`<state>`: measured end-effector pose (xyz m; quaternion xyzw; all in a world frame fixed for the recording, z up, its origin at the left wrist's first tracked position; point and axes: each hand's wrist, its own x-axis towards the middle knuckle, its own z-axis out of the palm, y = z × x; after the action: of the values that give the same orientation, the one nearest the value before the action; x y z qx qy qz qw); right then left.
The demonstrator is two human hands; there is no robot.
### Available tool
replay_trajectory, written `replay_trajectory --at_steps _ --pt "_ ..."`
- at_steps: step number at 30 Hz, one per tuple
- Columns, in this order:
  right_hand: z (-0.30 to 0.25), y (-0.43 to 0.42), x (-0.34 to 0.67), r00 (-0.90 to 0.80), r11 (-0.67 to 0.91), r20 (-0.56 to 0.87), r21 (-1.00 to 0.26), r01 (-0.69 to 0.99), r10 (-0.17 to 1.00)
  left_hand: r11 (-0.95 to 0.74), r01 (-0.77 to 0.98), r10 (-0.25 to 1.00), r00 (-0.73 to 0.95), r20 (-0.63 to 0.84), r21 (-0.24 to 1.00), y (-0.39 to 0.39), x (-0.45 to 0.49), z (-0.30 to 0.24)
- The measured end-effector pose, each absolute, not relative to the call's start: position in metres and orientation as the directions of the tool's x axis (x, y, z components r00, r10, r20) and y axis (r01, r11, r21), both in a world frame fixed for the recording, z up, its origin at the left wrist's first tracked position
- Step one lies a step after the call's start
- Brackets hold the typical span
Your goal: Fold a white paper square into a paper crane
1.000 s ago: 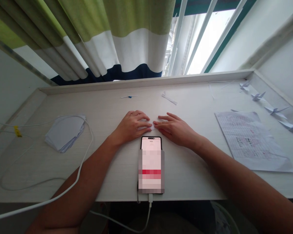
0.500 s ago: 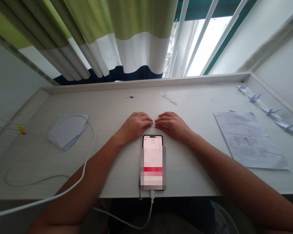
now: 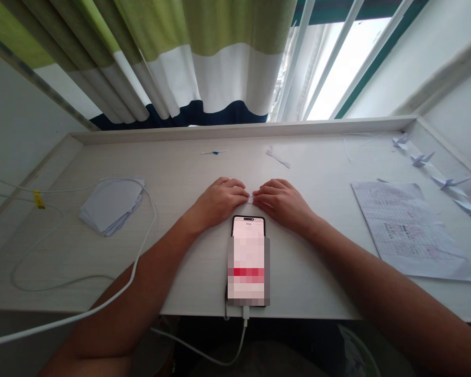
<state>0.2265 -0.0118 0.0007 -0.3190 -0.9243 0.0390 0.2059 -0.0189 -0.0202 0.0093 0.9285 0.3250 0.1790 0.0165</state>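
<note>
Both hands meet over the white desk, just beyond a phone that lies face up with a cable plugged into its near end. Between the fingertips is a small piece of white paper, mostly hidden by the fingers. My left hand pinches its left side, fingers closed and bent. From the other side my right hand grips it with the fingers together. The paper's exact shape is too small and covered to make out.
On the left lies a stack of white paper, with a white cable looping over it and my left forearm. A written sheet is at right, near several folded paper cranes. Paper strips and a small blue-and-white item lie farther back.
The whole view has shifted slightly, so the desk items sit a little farther right. Both hands stay at the paper, with a slightly wider gap showing between their fingertips.
</note>
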Motion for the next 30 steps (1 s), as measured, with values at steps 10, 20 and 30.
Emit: replay_trajectory --at_steps 10,20,30 --pt "0.0016 -0.0153 0.2265 -0.706 0.791 0.359 -0.230 0.567 0.611 -0.772 0.617 0.625 0.694 0.357 0.152 -0.0191 -0.0193 0.0038" --pt "0.0005 -0.0140 0.2259 -0.759 0.834 0.356 -0.144 0.532 0.545 -0.758 0.643 0.627 0.674 0.392 0.106 -0.0209 -0.0169 -0.0001" --pt "0.0034 -0.0116 0.2249 -0.744 0.813 0.332 -0.190 0.550 0.580 -0.743 0.641 0.660 0.656 0.366 0.193 -0.0216 -0.0148 0.0009"
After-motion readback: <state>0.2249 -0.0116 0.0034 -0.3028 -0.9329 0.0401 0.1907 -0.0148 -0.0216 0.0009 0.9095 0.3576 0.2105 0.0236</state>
